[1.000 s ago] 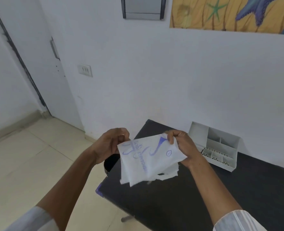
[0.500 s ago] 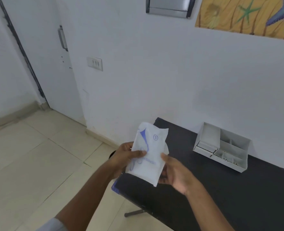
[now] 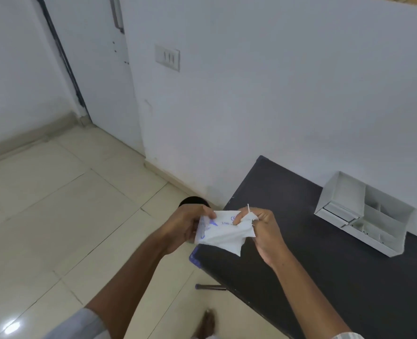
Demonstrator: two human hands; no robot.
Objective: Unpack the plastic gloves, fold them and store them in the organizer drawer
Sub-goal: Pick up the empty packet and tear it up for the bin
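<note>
A white glove packet (image 3: 223,230) with blue print is held in the air over the left corner of the black table (image 3: 324,277). My left hand (image 3: 186,227) grips its left end. My right hand (image 3: 263,231) pinches its upper right corner, where the paper is crumpled and a thin strip sticks up. The gloves inside are hidden. The white organizer drawer (image 3: 364,214) stands on the table by the wall, to the right of my hands, with several open compartments.
A round black bin (image 3: 192,200) sits on the tiled floor behind my left hand. A white wall with a switch plate (image 3: 167,57) and a door (image 3: 99,69) are beyond. A table leg foot (image 3: 209,287) shows below the table edge.
The packet went from upright to lying sideways between my hands. My right hand moved from under it to pinch its right corner. The view tilted down.
</note>
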